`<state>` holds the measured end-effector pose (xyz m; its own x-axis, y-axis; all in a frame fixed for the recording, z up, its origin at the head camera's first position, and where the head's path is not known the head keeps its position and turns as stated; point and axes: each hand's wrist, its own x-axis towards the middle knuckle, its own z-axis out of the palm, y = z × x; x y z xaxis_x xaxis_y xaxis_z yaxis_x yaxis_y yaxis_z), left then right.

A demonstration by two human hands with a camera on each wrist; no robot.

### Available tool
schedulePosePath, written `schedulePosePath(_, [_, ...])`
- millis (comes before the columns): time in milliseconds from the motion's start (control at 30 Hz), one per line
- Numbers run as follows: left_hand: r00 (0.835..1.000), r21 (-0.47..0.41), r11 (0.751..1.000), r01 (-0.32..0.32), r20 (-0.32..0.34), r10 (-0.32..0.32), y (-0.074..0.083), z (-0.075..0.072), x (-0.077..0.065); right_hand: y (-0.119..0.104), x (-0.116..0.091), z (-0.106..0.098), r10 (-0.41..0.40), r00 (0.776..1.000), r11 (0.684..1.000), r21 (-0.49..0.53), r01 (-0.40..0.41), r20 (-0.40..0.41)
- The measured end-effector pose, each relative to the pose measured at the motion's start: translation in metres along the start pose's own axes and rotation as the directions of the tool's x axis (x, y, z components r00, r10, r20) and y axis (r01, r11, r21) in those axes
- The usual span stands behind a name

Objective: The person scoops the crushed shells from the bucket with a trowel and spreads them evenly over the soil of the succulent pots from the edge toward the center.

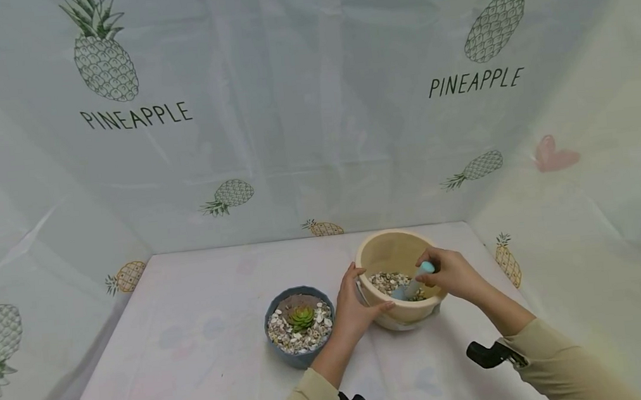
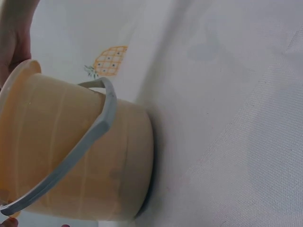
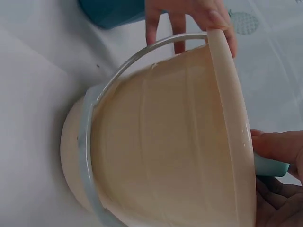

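Note:
A cream bucket (image 1: pixel 398 314) with a grey handle (image 2: pixel 78 149) stands on the table, with pebbles (image 1: pixel 389 281) inside it. My left hand (image 1: pixel 355 305) grips the left side of its rim, thumb at the front and fingers farther back. In the right wrist view, those left fingers (image 3: pixel 208 14) show at the rim by the bucket's handle. My right hand (image 1: pixel 454 272) reaches over the rim and holds a small shovel by its light-blue grip (image 1: pixel 426 268). The shovel's pale blade (image 1: pixel 402 292) dips into the pebbles, so its tip is hidden.
Left of the bucket, close to my left forearm, stands a blue-grey pot (image 1: pixel 300 357) with a green succulent (image 1: pixel 301 318) and pale pebbles. A whitish cloth covers the table (image 1: pixel 197 363). Pineapple-print sheets (image 1: pixel 303 131) hang behind and on both sides.

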<state>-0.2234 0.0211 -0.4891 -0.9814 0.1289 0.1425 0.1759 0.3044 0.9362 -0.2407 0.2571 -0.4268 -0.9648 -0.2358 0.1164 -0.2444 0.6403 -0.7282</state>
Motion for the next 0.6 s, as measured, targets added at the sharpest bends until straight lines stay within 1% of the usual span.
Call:
schedulePosePath(200, [1.000, -0.009, 1.000, 0.003, -0.004, -0.003, 0.000, 0.001, -0.001, 0.001, -0.001, 0.008, 0.007, 0.999, 1.000, 0.021, -0.006, -0.053])
schedulePosePath(367, [1.000, -0.010, 1.000, -0.005, -0.005, 0.005, 0.001, 0.001, 0.000, 0.000, -0.002, 0.010, 0.007, 0.997, 0.999, 0.032, -0.004, -0.078])
schedulePosePath(600, [1.000, -0.003, 1.000, 0.003, -0.001, -0.003, 0.002, 0.000, -0.002, -0.001, -0.004, 0.014, 0.017, 0.993, 0.998, 0.065, -0.010, -0.115])
